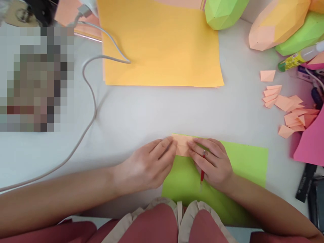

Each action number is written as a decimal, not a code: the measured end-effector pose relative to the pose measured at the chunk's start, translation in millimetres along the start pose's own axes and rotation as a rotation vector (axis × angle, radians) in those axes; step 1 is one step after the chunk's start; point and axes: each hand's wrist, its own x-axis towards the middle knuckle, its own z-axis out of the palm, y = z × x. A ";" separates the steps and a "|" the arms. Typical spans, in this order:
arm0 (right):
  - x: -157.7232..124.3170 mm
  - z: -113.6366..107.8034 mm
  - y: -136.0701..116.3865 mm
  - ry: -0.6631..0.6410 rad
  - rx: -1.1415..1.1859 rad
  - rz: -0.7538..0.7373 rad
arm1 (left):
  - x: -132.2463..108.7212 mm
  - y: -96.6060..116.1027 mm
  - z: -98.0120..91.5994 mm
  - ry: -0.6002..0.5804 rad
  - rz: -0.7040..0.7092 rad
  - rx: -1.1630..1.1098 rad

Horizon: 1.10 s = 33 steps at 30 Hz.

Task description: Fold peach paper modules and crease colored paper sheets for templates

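A small peach paper piece [182, 148] with a crease across it lies on a green paper sheet [249, 162]. My left hand [152, 162] pinches the piece's left edge between thumb and fingertips. From the other side, my right hand [212, 162] has its fingertips closed on the right edge. A thin red pen-like stick [202, 175] with a pale tip shows at my right hand, pointing toward me; whether the fingers grip it is hidden. One right finger wears a ring. Part of the peach piece is covered by my fingers.
Orange sheets [162, 50] lie at the back, with a grey cable [92, 98] curving left. Folded peach pieces [291, 111], a glue bottle [293, 60], pink paper [310, 141] and a black box-like item [305, 182] lie right. Faceted paper shapes [278, 23] stand behind.
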 end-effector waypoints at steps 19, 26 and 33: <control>-1.5 0.1 -0.8 -0.005 0.000 -0.003 | -1.5 -3.1 0.8 0.009 0.001 0.001; -1.9 0.5 0.1 0.005 0.024 0.006 | 5.9 -10.2 5.4 -0.016 0.019 -0.051; 0.8 0.6 3.0 0.067 0.212 0.152 | 8.8 -11.0 16.8 -0.040 -0.032 -0.148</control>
